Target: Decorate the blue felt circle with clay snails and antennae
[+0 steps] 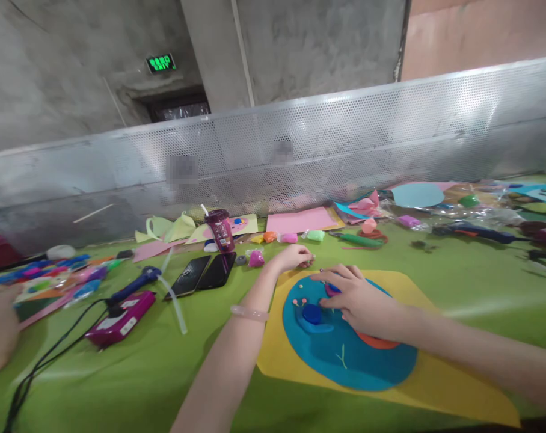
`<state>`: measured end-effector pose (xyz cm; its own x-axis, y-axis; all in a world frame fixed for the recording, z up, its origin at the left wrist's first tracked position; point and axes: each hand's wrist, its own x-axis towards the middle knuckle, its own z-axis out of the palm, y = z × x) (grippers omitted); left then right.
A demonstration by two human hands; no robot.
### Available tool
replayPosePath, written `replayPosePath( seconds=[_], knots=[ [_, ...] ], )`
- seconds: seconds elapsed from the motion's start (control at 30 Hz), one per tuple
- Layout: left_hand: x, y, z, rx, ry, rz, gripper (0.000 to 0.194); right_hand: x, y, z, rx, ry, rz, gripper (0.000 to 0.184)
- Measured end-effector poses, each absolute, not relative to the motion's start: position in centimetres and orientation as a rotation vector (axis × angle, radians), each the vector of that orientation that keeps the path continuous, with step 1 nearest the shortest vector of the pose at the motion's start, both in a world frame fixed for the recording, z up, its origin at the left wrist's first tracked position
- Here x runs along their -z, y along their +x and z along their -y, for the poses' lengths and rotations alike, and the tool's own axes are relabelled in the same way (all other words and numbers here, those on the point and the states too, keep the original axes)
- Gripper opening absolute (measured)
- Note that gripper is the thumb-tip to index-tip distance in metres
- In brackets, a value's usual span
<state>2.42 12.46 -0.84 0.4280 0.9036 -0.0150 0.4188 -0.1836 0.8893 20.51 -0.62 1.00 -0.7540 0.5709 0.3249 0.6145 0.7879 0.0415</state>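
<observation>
A blue paper circle (372, 370) lies on a yellow sheet (277, 355). On the circle sits a blue clay snail-like shape (312, 314) with small pink-tipped stalks, above a thin pale green forked strip (342, 358). My right hand (358, 297) reaches over the circle with fingers apart, its thumb and index finger on either side of a small purple and red clay piece (331, 290). An orange-red shape (379, 342) is partly hidden beneath that hand. My left hand (295, 257) rests at the sheet's top edge, fingers curled in; whatever they hold cannot be made out.
Left of my arms are two phones (215, 272), a purple cup with a straw (219, 231), a glue gun (135, 284) and a magenta power strip (122, 319) with cords. Bagged clay (288, 237) and coloured papers (300, 219) line the metal barrier (327, 144). Another person's arm (0, 331) shows at far left.
</observation>
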Motion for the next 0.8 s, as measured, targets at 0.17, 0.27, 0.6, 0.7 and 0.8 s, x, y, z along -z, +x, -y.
replayPosePath(
  seconds=[0.17, 0.27, 0.6, 0.7, 0.8],
  knots=[
    [1.0, 2.3, -12.5, -0.675, 1.804, -1.144, 0.016, -1.6, 20.7, 1.1, 0.203, -0.940, 2.651, 0.039],
    [0.9, 2.4, -12.5, -0.684, 1.785, -1.141, 0.016, -1.1, 20.7, 1.2, 0.196, -0.879, 2.696, 0.040],
    [0.9, 2.5, -12.4, -0.674, 1.777, -1.157, 0.012, -1.5, 20.7, 0.8, 0.217, -1.012, 2.681, 0.041],
    [0.8, 2.5, -12.4, -0.673, 1.777, -1.164, 0.012, -1.0, 20.7, 0.5, 0.184, -0.987, 2.722, 0.041],
    [0.8, 2.5, -12.4, -0.677, 1.784, -1.165, 0.012, -0.5, 20.7, 0.1, 0.155, -0.946, 2.739, 0.042]
  ],
)
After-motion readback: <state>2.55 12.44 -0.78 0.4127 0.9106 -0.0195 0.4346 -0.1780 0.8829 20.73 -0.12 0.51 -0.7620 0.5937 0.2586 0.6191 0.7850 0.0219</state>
